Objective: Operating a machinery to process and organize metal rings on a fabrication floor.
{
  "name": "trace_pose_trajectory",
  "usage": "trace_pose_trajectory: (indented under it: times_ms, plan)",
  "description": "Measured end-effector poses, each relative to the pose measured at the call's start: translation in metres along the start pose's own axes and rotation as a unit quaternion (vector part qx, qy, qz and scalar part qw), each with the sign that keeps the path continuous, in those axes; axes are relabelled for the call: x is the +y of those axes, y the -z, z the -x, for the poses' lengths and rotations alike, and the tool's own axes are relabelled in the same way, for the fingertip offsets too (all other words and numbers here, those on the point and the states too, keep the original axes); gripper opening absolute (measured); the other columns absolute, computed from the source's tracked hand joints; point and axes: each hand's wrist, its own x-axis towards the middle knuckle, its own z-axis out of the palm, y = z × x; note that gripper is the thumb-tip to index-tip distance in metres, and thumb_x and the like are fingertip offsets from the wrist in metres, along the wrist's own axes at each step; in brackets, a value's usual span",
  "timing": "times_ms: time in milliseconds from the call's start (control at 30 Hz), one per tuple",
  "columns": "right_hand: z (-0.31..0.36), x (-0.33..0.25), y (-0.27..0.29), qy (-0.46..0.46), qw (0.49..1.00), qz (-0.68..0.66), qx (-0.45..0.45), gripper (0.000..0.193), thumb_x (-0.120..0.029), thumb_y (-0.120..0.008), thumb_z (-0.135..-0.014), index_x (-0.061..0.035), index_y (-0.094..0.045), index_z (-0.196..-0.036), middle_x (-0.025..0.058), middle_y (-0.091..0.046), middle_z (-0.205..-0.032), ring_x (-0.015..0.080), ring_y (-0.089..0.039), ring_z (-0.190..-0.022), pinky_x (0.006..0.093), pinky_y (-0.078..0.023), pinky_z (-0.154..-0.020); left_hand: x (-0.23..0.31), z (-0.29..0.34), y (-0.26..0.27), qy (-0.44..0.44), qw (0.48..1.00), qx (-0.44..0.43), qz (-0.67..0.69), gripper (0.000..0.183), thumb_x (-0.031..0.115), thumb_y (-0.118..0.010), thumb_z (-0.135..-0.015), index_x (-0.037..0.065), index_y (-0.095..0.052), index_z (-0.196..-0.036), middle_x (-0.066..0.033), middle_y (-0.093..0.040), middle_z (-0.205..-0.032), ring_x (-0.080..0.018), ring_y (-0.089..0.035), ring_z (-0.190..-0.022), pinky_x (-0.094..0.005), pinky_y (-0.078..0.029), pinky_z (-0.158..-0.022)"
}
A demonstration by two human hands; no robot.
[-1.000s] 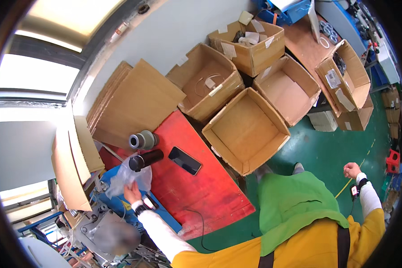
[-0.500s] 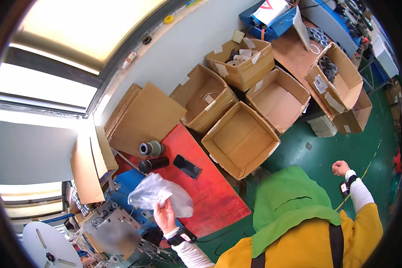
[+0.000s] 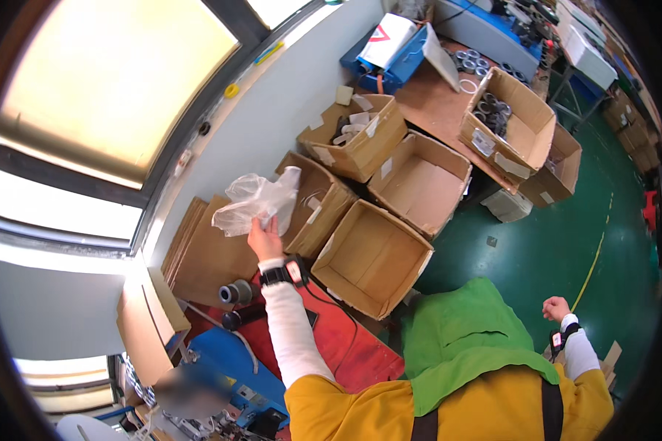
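My left hand (image 3: 265,237) is raised over the far left side and closed on a crumpled clear plastic bag (image 3: 254,198). The bag hangs in front of the flat cardboard sheets (image 3: 215,253) and partly covers a cardboard box (image 3: 329,213) with some pale loose material in it. Off to the right, over the green floor, my right hand (image 3: 556,308) has its fingers curled in; nothing shows in it. Below my left arm, a grey spool-like cylinder (image 3: 237,293) and a black bottle (image 3: 243,316) lie on the red tabletop (image 3: 375,361).
Two open cardboard boxes (image 3: 375,253) (image 3: 419,184) stand beside the red tabletop. A further box (image 3: 360,147) holds white and dark pieces. Another box (image 3: 511,125), with dark rings inside, sits at the edge of a brown workbench (image 3: 426,110). A blue machine (image 3: 401,66) stands there.
My left hand has carried the plastic bag forward, from over the red tabletop to the cardboard boxes. The view has shifted, and my right hand stays out to the right.
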Motion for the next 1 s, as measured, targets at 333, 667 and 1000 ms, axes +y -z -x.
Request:
trace_pose_trajectory:
  times_ms: [333,667,1000]
  plan:
    - [0.023,0.143,0.005,-0.081,0.987,-0.141,0.006,0.009,-0.005,-0.047,-0.078,-0.0057,-0.055,-0.082,0.0055,-0.059,-0.069,0.0142,-0.057,-0.052,0.0261,-0.045,-0.043,-0.117,0.005,0.038,-0.001,0.983,0.166,-0.077,0.022,0.01,-0.048,-0.08,-0.006,-0.047,-0.095,-0.02,-0.052,-0.099,-0.0304,-0.055,-0.094,-0.04,-0.048,-0.079]
    - [-0.034,0.253,0.081,-0.067,0.964,-0.257,0.033,0.011,-0.007,-0.046,-0.081,-0.0072,-0.057,-0.086,0.0029,-0.059,-0.069,0.0125,-0.056,-0.053,0.0244,-0.044,-0.041,-0.335,0.376,-0.19,0.47,0.808,-0.241,-0.262,0.022,0.022,-0.048,-0.087,0.003,-0.05,-0.099,-0.0127,-0.059,-0.092,-0.0251,-0.06,-0.078,-0.0344,-0.05,-0.07]
    - [-0.067,0.269,0.161,0.018,0.924,-0.329,0.194,0.01,-0.008,-0.052,-0.077,-0.0032,-0.061,-0.078,0.0035,-0.061,-0.068,0.0111,-0.059,-0.058,0.024,-0.047,-0.053,-0.461,0.464,-0.307,0.401,0.554,-0.531,-0.501,0.026,0.021,-0.049,-0.087,0.001,-0.053,-0.103,-0.0079,-0.06,-0.091,-0.0152,-0.06,-0.076,-0.0242,-0.048,-0.066]
